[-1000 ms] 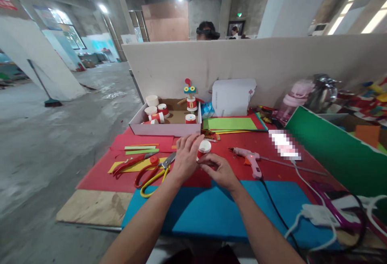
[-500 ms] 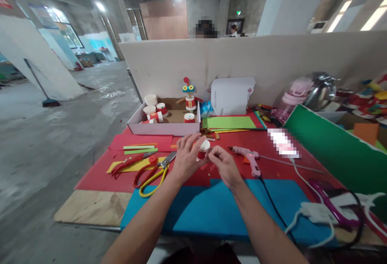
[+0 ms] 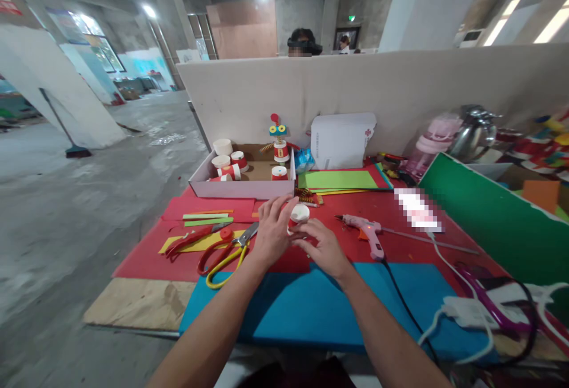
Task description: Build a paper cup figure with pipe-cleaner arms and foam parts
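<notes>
A small red-and-white paper cup (image 3: 300,212) stands on the red sheet in front of me, its white round end facing up. My left hand (image 3: 272,231) curves round the cup's left side, the thumb hidden from sight. From the lower right, the fingers of my right hand (image 3: 320,242) press against the cup's front and cover much of its red wall. Left of my hands lie large scissors (image 3: 226,257) with red and yellow handles. To the right rests a pink hot glue gun (image 3: 367,232) with its nozzle toward the cup.
Behind my hands, an open box (image 3: 242,189) holds several paper cups and a cup figure (image 3: 281,151) with spring arms. Red-handled pliers (image 3: 191,240) and paper strips lie left. Green paper (image 3: 338,180), a green board (image 3: 484,222) and cables occupy the right. A person (image 3: 303,38) is beyond the partition.
My right hand has moved slightly left and down onto the cup's front, its raised pinch now lowered and spread along the wall. My left hand stays at the cup's left side.
</notes>
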`<state>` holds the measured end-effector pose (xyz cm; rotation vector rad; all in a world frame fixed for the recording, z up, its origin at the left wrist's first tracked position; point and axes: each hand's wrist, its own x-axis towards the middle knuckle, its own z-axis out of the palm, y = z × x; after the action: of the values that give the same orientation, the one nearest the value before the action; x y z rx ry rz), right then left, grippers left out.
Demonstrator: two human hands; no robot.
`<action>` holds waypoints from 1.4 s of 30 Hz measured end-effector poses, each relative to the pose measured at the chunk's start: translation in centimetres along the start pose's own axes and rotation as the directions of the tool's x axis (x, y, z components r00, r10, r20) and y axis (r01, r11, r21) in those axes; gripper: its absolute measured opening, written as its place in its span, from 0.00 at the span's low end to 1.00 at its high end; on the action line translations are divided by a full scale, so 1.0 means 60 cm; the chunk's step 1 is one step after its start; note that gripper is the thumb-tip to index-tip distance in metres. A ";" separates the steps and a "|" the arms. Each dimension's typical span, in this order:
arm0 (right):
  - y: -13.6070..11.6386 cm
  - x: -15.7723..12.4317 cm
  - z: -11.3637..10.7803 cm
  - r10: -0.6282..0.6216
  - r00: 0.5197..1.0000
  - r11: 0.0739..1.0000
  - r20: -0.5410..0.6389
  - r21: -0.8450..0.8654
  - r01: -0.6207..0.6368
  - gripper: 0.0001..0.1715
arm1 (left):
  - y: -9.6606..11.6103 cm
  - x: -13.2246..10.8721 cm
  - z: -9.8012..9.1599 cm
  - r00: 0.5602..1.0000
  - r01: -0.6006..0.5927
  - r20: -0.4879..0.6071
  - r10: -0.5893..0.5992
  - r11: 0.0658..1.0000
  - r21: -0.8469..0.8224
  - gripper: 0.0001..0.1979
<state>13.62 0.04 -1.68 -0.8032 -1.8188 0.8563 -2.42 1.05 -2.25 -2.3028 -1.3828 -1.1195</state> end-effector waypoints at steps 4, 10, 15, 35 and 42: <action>0.004 -0.003 0.003 -0.014 0.998 0.998 0.059 -0.065 0.018 0.05 | 0.002 -0.001 -0.001 0.998 -0.042 0.047 0.040 0.998 0.036 0.27; 0.009 -0.005 0.003 0.041 0.994 0.998 0.104 -0.050 -0.036 0.07 | 0.007 0.002 -0.005 0.987 -0.137 0.098 0.130 0.988 0.071 0.21; -0.002 -0.002 -0.003 0.056 0.995 0.998 0.084 -0.010 -0.055 0.06 | 0.006 0.001 -0.005 0.990 -0.101 0.101 0.097 0.994 0.032 0.25; 0.046 0.015 -0.030 0.455 0.771 0.810 -0.447 0.566 -0.150 0.21 | 0.011 0.054 -0.010 0.882 0.134 0.452 -0.131 0.991 0.026 0.46; 0.044 0.012 -0.023 0.405 0.729 0.899 -0.553 0.385 -0.208 0.20 | 0.023 0.049 0.009 0.876 0.044 0.482 -0.016 0.998 -0.047 0.26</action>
<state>15.04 2.34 -3.06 -1.0588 -0.9474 0.9090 -0.25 2.53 -0.27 -2.7344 -1.5633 -0.6094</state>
